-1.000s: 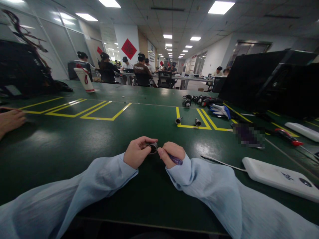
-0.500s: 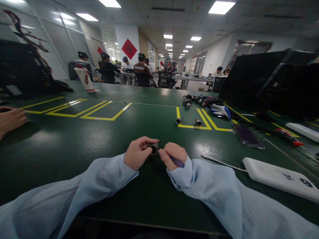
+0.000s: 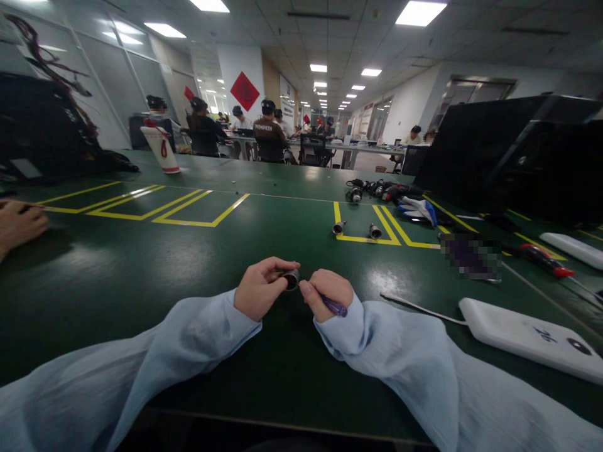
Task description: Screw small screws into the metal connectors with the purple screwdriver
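Observation:
Between thumb and fingers, my left hand [image 3: 260,289] grips a small round metal part [image 3: 293,280], its hollow end turned toward my right hand. My right hand [image 3: 330,292] is closed around a screwdriver with a translucent purple handle [image 3: 335,306]. The handle's end sticks out below the palm, and the tip points at the opening of the metal part. Whether the tip touches the part I cannot tell. Both hands are just above the green table [image 3: 211,263].
Two similar metal parts [image 3: 375,231] stand by yellow tape lines. Behind them lie a dark pile of parts [image 3: 377,188] and blue-white gloves [image 3: 418,210]. At right are a red-black screwdriver [image 3: 546,260] and a white power bank [image 3: 532,336] with cable. Another person's hand [image 3: 21,226] rests at far left.
My hands stay nearly in place, with the purple handle shifted very slightly. At far left the other person's hand has moved a little.

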Motion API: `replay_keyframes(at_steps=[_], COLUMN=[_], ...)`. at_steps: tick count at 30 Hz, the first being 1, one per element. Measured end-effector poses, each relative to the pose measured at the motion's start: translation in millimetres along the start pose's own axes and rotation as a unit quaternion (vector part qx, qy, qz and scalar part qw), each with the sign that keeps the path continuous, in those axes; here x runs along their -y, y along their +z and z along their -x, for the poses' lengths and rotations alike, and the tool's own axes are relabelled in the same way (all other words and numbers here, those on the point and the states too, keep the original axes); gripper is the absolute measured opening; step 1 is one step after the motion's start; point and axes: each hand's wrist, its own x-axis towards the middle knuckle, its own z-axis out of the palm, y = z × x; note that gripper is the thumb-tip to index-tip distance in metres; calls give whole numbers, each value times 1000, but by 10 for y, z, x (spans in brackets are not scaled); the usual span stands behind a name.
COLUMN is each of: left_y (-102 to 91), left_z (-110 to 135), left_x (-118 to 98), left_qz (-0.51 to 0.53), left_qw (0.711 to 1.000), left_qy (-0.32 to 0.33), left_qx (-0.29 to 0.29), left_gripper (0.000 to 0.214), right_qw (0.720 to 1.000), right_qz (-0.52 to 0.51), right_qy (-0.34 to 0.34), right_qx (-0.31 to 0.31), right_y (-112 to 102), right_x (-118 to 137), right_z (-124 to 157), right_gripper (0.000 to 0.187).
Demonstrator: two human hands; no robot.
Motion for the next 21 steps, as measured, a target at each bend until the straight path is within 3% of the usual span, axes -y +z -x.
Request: replay_keyframes(at_steps=[12,21], left_y=[1,-3], left_z=[1,-12], left_x=[-49,-40], left_qz=[11,-7], left_qw=[1000,1000], left_qy=[-17,-21], left_qx=[8,-6], left_gripper=[23,26], right_qw=[998,999], right_qz=[-32,-33], right_qy=[30,23], right_qx=[-40,-22], right_y=[-2,13], right_x=[-14,-38], right_z=[-9,2], right_gripper=[29,25])
